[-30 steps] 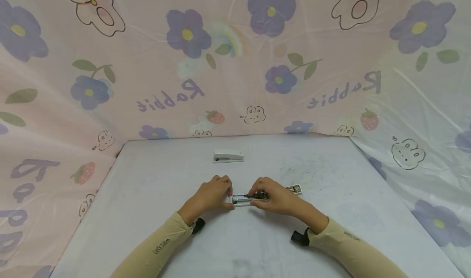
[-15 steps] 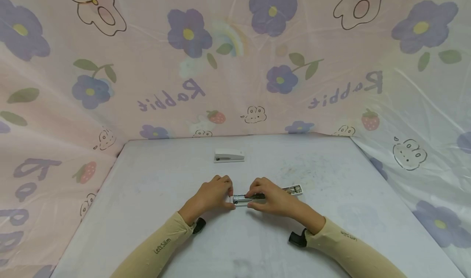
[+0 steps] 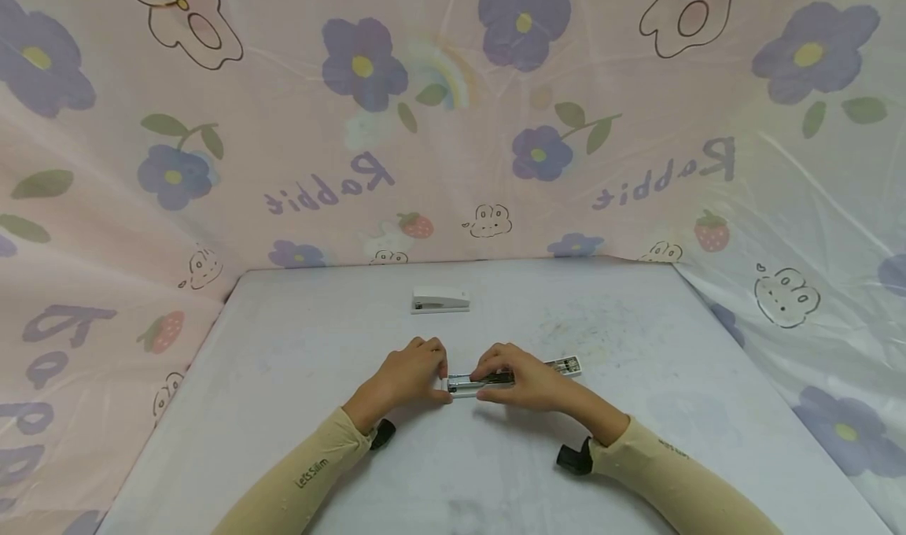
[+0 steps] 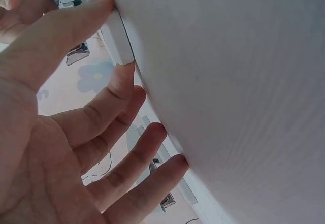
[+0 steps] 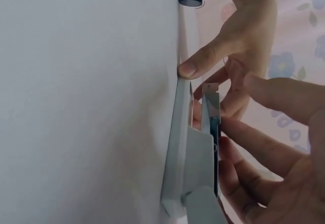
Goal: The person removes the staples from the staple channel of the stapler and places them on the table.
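Observation:
A white stapler (image 3: 463,394) lies on the table, its top cover (image 3: 568,366) swung back to the right and its metal magazine (image 3: 461,379) exposed. My left hand (image 3: 413,371) pinches the left end of its base between thumb and fingers. Over the magazine is my right hand (image 3: 527,378). In the right wrist view, its fingertips (image 5: 228,170) touch the side of the magazine, while its thumb (image 5: 264,89) stands apart from it. The right hand hides the middle of the stapler in the head view.
A second white stapler (image 3: 440,300), closed, stands farther back on the white table (image 3: 318,307). Patterned cloth (image 3: 453,126) hangs behind the table and along both sides. Black wrist cameras (image 3: 575,458) sit at both sleeve cuffs.
My right hand has shifted slightly left along the magazine since one second ago. The left hand keeps its grip, and the stapler stays in place.

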The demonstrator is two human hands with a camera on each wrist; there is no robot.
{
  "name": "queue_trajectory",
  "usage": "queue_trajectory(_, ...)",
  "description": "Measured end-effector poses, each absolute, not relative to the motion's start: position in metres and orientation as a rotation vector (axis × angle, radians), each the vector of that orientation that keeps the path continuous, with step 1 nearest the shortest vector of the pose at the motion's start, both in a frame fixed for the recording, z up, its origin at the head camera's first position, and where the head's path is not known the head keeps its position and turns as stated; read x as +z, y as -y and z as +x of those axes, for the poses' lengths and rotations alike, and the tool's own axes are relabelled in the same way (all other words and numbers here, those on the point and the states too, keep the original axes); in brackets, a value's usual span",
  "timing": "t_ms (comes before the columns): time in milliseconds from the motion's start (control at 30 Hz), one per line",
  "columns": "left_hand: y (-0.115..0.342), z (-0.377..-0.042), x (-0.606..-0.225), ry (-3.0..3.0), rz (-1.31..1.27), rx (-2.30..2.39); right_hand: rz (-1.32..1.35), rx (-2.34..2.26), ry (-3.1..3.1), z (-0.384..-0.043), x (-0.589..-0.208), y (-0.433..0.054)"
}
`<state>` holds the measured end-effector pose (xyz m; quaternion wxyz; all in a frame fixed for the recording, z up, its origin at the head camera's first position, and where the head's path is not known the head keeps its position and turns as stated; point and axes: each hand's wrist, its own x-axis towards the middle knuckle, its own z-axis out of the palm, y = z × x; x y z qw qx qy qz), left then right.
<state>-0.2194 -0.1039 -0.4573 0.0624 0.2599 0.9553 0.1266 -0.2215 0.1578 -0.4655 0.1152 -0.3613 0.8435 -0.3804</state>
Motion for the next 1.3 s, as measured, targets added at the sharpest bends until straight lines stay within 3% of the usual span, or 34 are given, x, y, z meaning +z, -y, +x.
queue_trajectory(1300, 0.106, -0.22, -0.46, -2.897, 0.788, 0.366, -1.311, -0.968, -2.766, -0.23, -0.469, -0.128)
